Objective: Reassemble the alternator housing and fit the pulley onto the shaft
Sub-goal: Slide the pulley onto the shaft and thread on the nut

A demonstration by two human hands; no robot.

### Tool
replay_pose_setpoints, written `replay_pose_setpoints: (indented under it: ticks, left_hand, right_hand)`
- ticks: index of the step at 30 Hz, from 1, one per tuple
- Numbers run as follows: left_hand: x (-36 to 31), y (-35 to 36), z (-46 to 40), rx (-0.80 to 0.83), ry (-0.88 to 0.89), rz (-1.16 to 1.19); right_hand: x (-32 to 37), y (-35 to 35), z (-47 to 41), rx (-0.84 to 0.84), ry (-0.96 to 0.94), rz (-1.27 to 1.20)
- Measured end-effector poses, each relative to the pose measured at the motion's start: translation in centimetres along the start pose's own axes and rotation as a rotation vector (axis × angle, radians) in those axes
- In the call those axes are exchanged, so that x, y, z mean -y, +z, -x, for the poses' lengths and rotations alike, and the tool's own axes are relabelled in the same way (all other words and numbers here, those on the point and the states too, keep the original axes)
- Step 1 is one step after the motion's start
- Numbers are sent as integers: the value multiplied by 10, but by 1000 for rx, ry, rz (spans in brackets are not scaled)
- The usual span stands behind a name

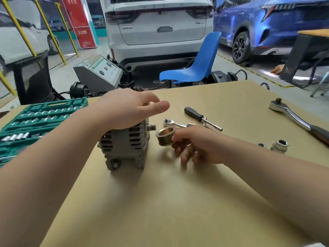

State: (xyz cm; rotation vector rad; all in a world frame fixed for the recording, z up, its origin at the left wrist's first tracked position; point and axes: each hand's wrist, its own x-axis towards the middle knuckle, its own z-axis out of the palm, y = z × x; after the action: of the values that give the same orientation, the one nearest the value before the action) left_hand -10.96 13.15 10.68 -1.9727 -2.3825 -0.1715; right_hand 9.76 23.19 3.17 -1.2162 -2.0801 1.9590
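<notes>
While our left hand rests palm-down on top of the alternator, thumb stretched out toward the right and the fingers draped over the far side where we cannot see how far they curl, our right hand pinches the ribbed pulley between thumb and fingertips, the other fingers loosely curled beneath it. We hold the pulley just off the table, tilted with its open bore facing up and left, just beside the short shaft that sticks out of the alternator's right face; the 2 are close but apart. The alternator lies on its side near the middle of the table, its slotted housing facing us. Right behind the pulley and our right hand lies a small ratchet, partly hidden by our fingers, and just beyond it a black-handled driver points toward the right. To the right of our forearm 2 sockets stand near each other, and farther back a large ratchet wrench lies at an angle near the table's right edge. On the left an open green socket set case sits partly under our left forearm. Beyond the table stand a blue chair, a grey machine, a black mesh bin, a white car and a blue car.
</notes>
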Motion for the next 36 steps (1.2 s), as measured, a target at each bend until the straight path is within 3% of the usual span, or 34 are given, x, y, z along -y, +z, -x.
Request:
replay_pose_setpoints:
  ticks: [4,7,8,12,17,23,26,31,36]
  left_hand:
    - [-2,1,1,-16,2,-32]
    - [-2,-2,2,-19,-4,7]
    - [-2,-3,3,-20,-14,24]
    - [-5,-5,5,-38,-51,7]
    - [2,0,8,-75,-84,-22]
    - [23,-4,20,-47,-144,220]
    - [23,-4,23,-51,-155,250]
    - [20,-4,21,-40,-160,233]
    - [18,-4,21,-49,-179,208]
  right_hand:
    - [11,-1,-11,-129,-104,437]
    - [17,5,-20,-355,-316,831]
    - [19,10,-22,-350,-407,883]
    - [18,23,-37,-107,-550,828]
    - [9,16,-39,-188,-581,778]
    - [-3,-4,-25,-237,-663,1077]
    - [-10,0,-31,-355,-769,808]
    - [-20,13,-40,-427,-632,-7]
    - [-17,21,-39,-367,-559,-395]
